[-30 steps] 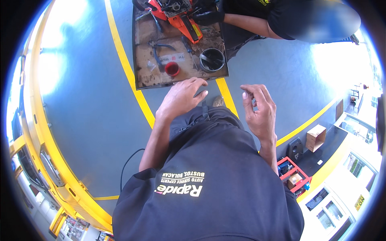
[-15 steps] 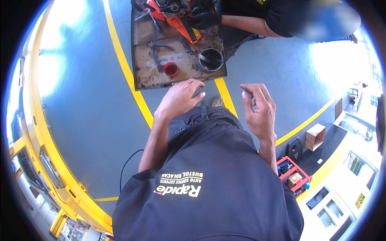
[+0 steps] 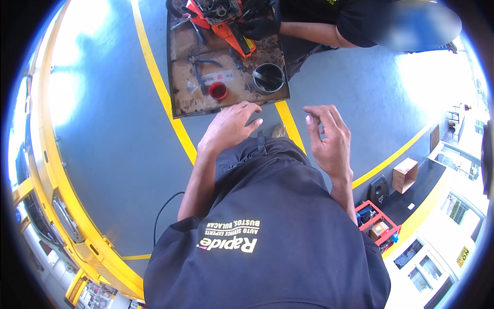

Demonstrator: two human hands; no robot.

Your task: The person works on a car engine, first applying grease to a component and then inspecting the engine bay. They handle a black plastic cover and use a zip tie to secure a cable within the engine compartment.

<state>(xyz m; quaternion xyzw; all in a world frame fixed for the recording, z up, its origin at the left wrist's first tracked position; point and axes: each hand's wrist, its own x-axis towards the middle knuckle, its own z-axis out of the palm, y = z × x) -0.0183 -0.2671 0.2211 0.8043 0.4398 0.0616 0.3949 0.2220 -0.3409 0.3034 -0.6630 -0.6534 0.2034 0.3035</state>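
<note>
Faces, with empty, half-curled left hand point(image 3: 230, 127) and right hand point(image 3: 330, 138), an orange machine point(image 3: 228, 33) on the worktop point(image 3: 193, 106) beyond, seemingly opened but unfinished.

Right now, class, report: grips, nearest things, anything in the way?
Left grip open, empty, near red cup. Right grip open, empty. Orange machine on table; co-worker's gloved hand alongside, possibly obstructing.

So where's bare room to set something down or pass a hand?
The table shows bare surface at its near left corner, left of the red cup, and between that cup and the round container. The far end is crowded by the orange machine and the co-worker's gloved hand. A gap lies between the left hand and the right hand.
</note>
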